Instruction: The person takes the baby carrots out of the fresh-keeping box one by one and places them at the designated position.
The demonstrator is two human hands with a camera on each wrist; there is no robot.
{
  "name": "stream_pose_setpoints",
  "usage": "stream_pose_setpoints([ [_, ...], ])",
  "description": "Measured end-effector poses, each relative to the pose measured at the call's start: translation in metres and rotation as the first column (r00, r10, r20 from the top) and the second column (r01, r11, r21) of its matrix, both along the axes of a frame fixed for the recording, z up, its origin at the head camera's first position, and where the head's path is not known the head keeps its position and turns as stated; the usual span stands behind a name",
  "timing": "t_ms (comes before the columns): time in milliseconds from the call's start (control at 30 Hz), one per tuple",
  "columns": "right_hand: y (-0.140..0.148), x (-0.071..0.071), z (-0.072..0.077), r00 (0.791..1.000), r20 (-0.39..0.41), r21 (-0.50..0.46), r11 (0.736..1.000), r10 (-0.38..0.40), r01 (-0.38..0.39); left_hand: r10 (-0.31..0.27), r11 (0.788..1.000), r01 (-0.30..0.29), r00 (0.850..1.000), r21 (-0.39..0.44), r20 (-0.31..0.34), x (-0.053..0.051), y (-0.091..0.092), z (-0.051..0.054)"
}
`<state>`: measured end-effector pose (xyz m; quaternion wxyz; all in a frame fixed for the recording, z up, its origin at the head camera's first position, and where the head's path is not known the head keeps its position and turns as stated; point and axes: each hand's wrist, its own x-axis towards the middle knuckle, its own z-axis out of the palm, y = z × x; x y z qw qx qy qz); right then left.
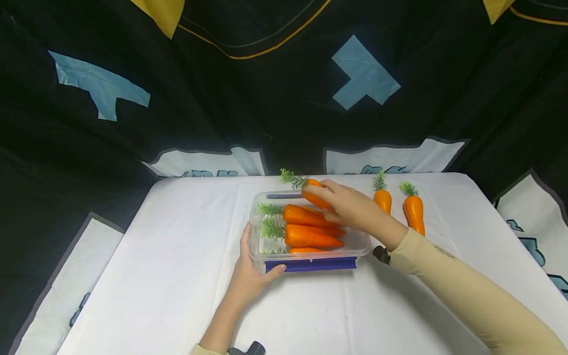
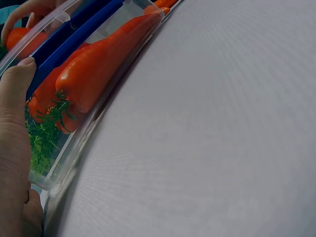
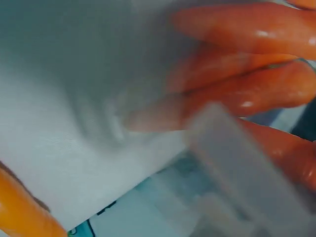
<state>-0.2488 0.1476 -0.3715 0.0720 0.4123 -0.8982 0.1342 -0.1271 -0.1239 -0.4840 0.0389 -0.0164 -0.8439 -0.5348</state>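
A clear plastic food container [image 1: 362,245] with blue clips stands on the white table, several orange toy carrots [image 1: 312,237] with green tops lying inside. My left hand [image 1: 249,277] grips its near left corner. In the left wrist view, the thumb [image 2: 15,94] lies against the blue clip [image 2: 74,42]. Over the container's far side, my right hand [image 1: 348,202] holds another carrot [image 1: 316,196], its leafy top pointing left past the far rim. The right wrist view is partly blurred, with carrots [image 3: 256,91] at its right side.
Two more carrots lie right of the container, one [image 1: 382,199] partly behind the right forearm and one [image 1: 414,212] farther right. The white table [image 1: 177,276] ends at a dark curtain [image 1: 222,108] at the back.
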Motion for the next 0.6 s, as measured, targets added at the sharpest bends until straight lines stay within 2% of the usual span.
stream_pose_setpoints([
  [167, 0.002, 0.006, 0.015, 0.998, 0.038, -0.052, 0.997, -0.049, 0.051, 0.002, 1.000, -0.002, 1.000, 0.005, -0.001, 0.000, 0.000, 0.000],
  [467, 0.019, 0.014, 0.037, 0.993, 0.094, -0.200, 0.976, -0.070, 0.088, 0.001, 1.000, -0.001, 1.000, -0.008, -0.001, 0.000, 0.000, 0.000],
  [600, 0.030, 0.021, 0.044, 0.995, 0.070, -0.256, 0.962, -0.076, 0.092, -0.003, 1.000, 0.003, 1.000, -0.004, 0.001, 0.001, 0.000, 0.001],
])
